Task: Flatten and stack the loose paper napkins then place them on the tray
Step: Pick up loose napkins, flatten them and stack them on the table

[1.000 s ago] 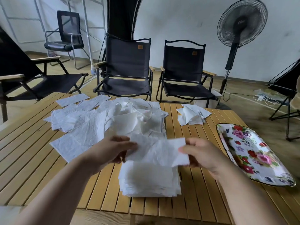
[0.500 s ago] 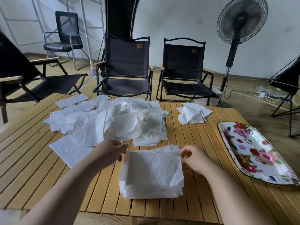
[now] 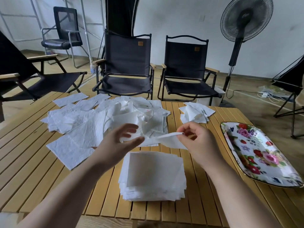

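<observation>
Right hand (image 3: 195,140) pinches a napkin (image 3: 171,142); left hand (image 3: 118,143), fingers apart, should grab the other side and pull gently.

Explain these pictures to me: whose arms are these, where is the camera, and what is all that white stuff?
No machine here: these are a person's two bare hands, filmed by one wide camera worn on the head, looking forward and down. On the slatted wooden table lie a big loose pile of white paper napkins, a smaller heap farther right, and a neat stack nearest the person. A flowered tray sits at the right, with no napkins on it. The right hand pinches one napkin by a corner above the stack. The left hand is at its other end; whether it grips is hard to tell.
</observation>
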A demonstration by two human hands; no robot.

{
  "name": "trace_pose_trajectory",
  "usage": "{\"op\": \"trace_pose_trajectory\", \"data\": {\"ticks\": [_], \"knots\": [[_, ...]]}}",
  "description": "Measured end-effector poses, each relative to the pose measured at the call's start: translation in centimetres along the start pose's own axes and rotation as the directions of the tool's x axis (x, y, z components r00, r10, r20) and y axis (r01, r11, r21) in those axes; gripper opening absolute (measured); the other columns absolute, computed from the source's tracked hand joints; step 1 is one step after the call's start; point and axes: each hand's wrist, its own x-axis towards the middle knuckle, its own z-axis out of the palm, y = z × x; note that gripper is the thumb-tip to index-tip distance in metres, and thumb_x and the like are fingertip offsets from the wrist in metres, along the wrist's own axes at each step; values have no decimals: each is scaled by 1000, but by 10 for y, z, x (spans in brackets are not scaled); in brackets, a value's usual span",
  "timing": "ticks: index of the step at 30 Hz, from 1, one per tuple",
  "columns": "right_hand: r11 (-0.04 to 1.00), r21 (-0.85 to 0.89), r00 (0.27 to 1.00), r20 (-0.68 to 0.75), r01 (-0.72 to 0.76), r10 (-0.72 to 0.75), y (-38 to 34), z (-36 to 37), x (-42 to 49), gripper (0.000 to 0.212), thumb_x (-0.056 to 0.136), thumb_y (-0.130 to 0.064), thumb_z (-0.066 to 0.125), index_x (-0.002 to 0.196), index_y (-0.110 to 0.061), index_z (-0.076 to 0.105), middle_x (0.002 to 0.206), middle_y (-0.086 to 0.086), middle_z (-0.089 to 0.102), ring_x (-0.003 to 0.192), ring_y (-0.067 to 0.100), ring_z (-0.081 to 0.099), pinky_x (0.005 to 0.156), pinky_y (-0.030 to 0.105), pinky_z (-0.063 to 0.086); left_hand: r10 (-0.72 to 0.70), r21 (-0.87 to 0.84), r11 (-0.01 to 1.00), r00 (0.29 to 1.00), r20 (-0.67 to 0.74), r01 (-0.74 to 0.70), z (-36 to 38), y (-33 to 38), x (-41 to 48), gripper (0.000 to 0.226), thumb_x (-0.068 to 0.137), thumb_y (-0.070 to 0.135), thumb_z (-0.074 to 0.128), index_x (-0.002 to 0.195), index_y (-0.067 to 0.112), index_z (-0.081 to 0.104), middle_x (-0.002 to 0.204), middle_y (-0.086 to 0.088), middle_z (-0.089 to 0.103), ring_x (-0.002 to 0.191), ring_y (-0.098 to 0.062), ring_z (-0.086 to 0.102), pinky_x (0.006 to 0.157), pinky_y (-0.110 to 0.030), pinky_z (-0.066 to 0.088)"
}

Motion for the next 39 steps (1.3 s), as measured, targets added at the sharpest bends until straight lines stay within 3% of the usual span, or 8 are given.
{"op": "trace_pose_trajectory", "data": {"ticks": [5, 10, 18, 22, 26, 31, 35, 39], "knots": [[949, 307, 992, 76, 73, -101, -38, -8, -23, 6, 91, -19, 73, 90, -25, 72, 82, -7, 71, 78, 9, 65, 67, 18, 52, 114, -218, 972, 985, 132, -83, 10, 11, -12, 67, 71, 61, 78, 132, 47, 54, 134, 24, 58, 130, 2, 49, 105, -33, 44], [892, 440, 991, 125, -104, 54, -38, -9, -23, 4, 91, -25, 72, 90, -21, 71, 84, 1, 74, 82, 19, 70, 65, 26, 53, 100, -389, 921, 974, 203, -14, 9, 27, -19, 13, 89, 29, 69, 93, 17, 75, 87, 1, 74, 82, -15, 68, 72, -25, 50], [916, -74, 785, 491, -395, 378, -1, -2, -15, 16, 93, -27, 70, 88, -12, 69, 64, -3, 70, 54, 12, 64, 50, 24, 41, -231, 101, 973, 901, 366, 208, 7, 18, -20, 32, 100, 33, 56, 78, 14, 68, 53, 9, 64, 44, -2, 50, 48, -14, 36], [912, -209, 777, 478, -353, 410, 4, 6, -15, 20, 93, -32, 68, 84, -15, 67, 63, -4, 71, 53, 9, 62, 61, 28, 48, -270, 218, 953, 916, 298, 211, 10, 6, -17, 37, 101, 38, 53, 74, 18, 69, 55, 7, 66, 45, -4, 49, 47, -12, 36], [928, -150, 870, 322, -341, 372, 10, 8, -9, 31, 95, -40, 65, 78, -14, 67, 64, -2, 68, 52, 8, 58, 64, 29, 49, -305, 149, 948, 935, 182, 280, 14, -12, -10, 51, 102, 44, 47, 68, 12, 69, 61, -2, 69, 47, -8, 47, 56, -23, 41], [937, -31, 934, 72, -347, 349, 46, 18, 4, 7, 94, -22, 65, 89, -23, 69, 83, -5, 70, 79, 11, 65, 67, 24, 49, -220, 131, 964, 970, -102, 232, 13, -39, 16, 27, 99, 30, 53, 81, 19, 70, 74, -5, 72, 48, -10, 50, 53, -25, 39], [943, -66, 939, 95, -327, 332, 76, 35, 27, 19, 93, -17, 66, 106, -31, 68, 102, -16, 66, 99, 3, 61, 73, 16, 44, -173, 209, 959, 980, -94, 189, 16, -51, 32, 14, 97, 27, 57, 103, 26, 70, 99, 7, 70, 86, -12, 63, 66, -23, 42], [955, -56, 944, 144, -291, 296, 89, 61, 43, 30, 95, -18, 67, 121, -33, 63, 115, -19, 63, 112, 4, 57, 84, 20, 45, -86, 231, 965, 982, -167, 124, 21, -65, 46, 18, 95, 20, 59, 106, 34, 66, 106, 13, 63, 92, 3, 56, 68, -5, 36]]}}
